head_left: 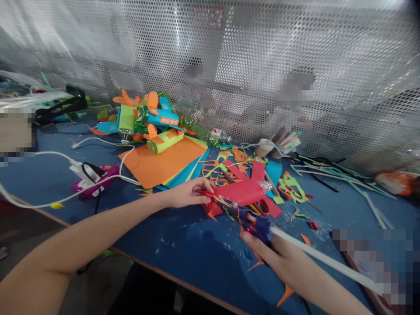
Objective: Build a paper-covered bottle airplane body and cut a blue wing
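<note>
Firstly, in the head view, the red-wrapped bottle [241, 191] lies on the bench [183, 249], just to the right of the left hand [191, 192] and ahead of the right hand [271, 253]. The left hand has its fingers pinched together at the near end of the red wrapping; exactly what the fingertips press is too small to tell. The right hand is clamped around the glue gun [262, 228], whose nozzle points toward the left fingertips.

I judge that the bottle is light and slightly springy, because it seems to be thin plastic under the paper. The paper itself is probably soft at the edges and can crease or tear, so a gentle hold around the middle of the body should be better than a pull on any flap. The clear neck [266, 187] is likely stiffer but more slippery. The glue gun must be heavier, and it is best taken by its handle, since the nozzle may be hot. The white glue stick [321, 253], long and bendable, extends from its back across the right forearm.

Now I count: one red-wrapped bottle, one glue gun, one glue stick. Ahead of the left hand and somewhat left are three wrapped bottles that I can distinguish: a green one [127, 117], a blue one [162, 118] and a yellow-green one [170, 141]; others may be hidden. One orange sheet [154, 164] lies nearer to that hand, on top of other sheets. Well beyond the right hand stand two cups; the scraps [293, 188] before them are too many for counting.
</note>
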The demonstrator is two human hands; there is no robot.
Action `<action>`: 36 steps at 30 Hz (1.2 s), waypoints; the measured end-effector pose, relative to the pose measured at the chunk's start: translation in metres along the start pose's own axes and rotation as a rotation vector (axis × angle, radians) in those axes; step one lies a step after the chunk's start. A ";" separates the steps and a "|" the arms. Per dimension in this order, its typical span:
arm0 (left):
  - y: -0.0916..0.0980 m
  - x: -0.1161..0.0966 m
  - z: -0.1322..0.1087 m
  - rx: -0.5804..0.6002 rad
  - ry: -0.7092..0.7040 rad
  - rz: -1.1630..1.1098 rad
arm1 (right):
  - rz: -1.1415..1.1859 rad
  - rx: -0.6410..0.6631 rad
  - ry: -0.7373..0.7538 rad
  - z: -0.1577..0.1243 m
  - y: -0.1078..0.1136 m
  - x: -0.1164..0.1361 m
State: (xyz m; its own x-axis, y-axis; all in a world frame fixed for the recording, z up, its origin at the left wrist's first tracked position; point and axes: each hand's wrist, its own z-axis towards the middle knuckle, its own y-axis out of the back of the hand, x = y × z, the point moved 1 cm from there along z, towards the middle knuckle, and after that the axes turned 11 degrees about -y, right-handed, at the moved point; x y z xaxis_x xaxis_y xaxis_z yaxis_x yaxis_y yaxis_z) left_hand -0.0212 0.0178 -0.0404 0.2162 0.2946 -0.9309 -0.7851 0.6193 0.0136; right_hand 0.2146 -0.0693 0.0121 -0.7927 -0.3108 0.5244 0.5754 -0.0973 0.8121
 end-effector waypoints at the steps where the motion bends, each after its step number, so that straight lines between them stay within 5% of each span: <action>1: 0.000 -0.001 0.000 -0.003 0.004 -0.008 | 0.003 0.039 -0.017 0.001 0.000 0.000; 9: -0.003 -0.006 0.001 -0.015 0.046 0.006 | -0.044 0.212 -0.043 0.002 0.003 -0.004; 16: 0.000 -0.003 0.002 -0.014 0.048 0.038 | -0.030 0.156 -0.096 0.000 0.007 0.001; 25: 0.000 -0.003 0.002 -0.020 0.061 0.035 | -0.125 0.153 0.125 -0.007 0.003 -0.019; 36: 0.001 -0.001 0.002 -0.004 0.036 0.071 | -0.157 0.127 0.147 -0.019 -0.001 -0.021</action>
State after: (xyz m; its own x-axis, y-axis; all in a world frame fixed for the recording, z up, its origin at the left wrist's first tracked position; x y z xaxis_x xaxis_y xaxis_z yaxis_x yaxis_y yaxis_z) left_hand -0.0210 0.0196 -0.0383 0.1393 0.3112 -0.9401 -0.8000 0.5948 0.0784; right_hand 0.2350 -0.0802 -0.0042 -0.8273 -0.4364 0.3538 0.4099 -0.0383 0.9113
